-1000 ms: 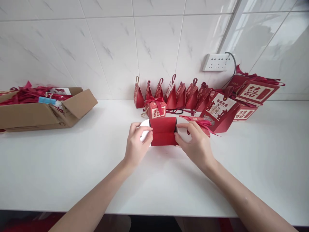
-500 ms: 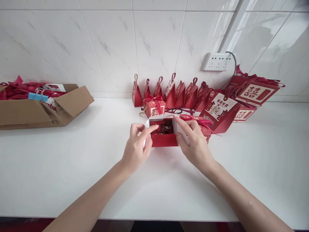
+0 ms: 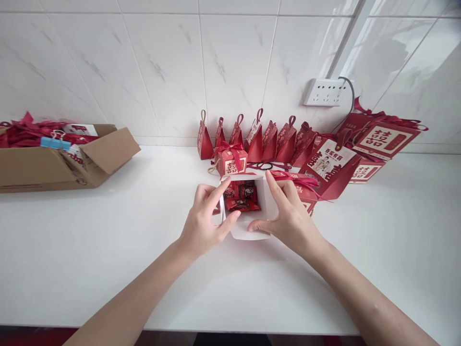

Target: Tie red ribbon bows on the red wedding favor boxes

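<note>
Open white-lined paper box (image 3: 266, 202) sits on the smooth white counter (image 3: 79, 250), nearer its back edge than its front. Crinkled glossy red packets (image 3: 243, 205) inside. Left hand (image 3: 201, 222): thumb and index wide apart at left rim, grip unclear. Right hand (image 3: 294, 221): thumb at near flap (image 3: 250, 234), index at far-right corner, spread wide, nothing pinched.

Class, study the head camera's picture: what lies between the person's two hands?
The head view shows an open, white-lined box between the left hand and the right hand, with red packets inside.
</note>
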Tool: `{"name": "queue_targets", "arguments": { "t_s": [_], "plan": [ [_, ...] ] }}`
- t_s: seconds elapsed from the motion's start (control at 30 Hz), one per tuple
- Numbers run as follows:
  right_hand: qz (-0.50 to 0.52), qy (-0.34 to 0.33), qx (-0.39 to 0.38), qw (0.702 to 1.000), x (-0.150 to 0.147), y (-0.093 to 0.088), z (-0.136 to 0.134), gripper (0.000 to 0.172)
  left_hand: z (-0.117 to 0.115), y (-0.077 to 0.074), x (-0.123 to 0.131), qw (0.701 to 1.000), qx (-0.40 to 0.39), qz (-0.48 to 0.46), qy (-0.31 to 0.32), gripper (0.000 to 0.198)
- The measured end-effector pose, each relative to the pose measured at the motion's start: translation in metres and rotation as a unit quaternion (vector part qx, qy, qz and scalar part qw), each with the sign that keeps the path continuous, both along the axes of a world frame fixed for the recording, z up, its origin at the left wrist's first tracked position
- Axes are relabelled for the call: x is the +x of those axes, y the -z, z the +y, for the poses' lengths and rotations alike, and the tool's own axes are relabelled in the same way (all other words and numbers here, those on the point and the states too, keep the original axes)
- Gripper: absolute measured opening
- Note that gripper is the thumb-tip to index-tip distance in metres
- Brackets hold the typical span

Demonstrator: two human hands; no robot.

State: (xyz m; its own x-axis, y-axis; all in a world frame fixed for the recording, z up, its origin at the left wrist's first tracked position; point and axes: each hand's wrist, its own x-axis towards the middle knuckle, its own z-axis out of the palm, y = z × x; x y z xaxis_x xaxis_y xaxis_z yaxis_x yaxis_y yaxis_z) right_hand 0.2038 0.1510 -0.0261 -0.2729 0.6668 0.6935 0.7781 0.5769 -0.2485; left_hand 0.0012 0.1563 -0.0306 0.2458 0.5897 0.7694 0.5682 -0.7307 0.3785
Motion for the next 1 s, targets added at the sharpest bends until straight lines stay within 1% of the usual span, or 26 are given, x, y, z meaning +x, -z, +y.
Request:
{"name": "queue_targets", "arguments": {
  "t_s": [0.17,0.33,0.43,0.57,0.67,0.73,0.87,1.0],
  "plan": [
    [-0.005,-0.003,-0.015,1.000,0.001,0.000,0.000,0.103,0.000,0.003,0.000,1.000,0.008,0.013,0.017,0.072],
    [0.004,-0.004,-0.025,1.000,-0.002,-0.001,-0.002,0.100,0.002,0.002,-0.001,1.000,0.013,0.006,0.004,0.077],
    [0.028,-0.016,-0.025,0.999,-0.003,-0.002,-0.002,0.091,0.003,0.001,-0.002,1.000,0.024,0.003,0.001,0.078],
    [0.056,-0.041,-0.023,0.997,-0.005,-0.002,-0.003,0.072,0.007,0.000,-0.006,0.999,0.046,0.002,-0.001,0.077],
    [0.037,-0.051,-0.044,0.997,-0.005,-0.002,-0.004,0.059,0.010,-0.001,-0.008,0.998,0.068,0.004,-0.002,0.075],
    [0.026,-0.050,-0.052,0.997,-0.005,-0.002,-0.005,0.056,0.010,-0.001,-0.008,0.997,0.074,0.013,-0.006,0.075],
    [0.036,-0.051,-0.048,0.997,-0.003,-0.002,-0.004,0.056,0.011,0.000,-0.008,0.997,0.078,0.026,-0.006,0.073],
    [0.052,-0.059,-0.050,0.996,-0.002,0.001,0.000,0.050,0.022,0.006,-0.017,0.997,0.081,0.010,0.001,0.063]
  ]
}}
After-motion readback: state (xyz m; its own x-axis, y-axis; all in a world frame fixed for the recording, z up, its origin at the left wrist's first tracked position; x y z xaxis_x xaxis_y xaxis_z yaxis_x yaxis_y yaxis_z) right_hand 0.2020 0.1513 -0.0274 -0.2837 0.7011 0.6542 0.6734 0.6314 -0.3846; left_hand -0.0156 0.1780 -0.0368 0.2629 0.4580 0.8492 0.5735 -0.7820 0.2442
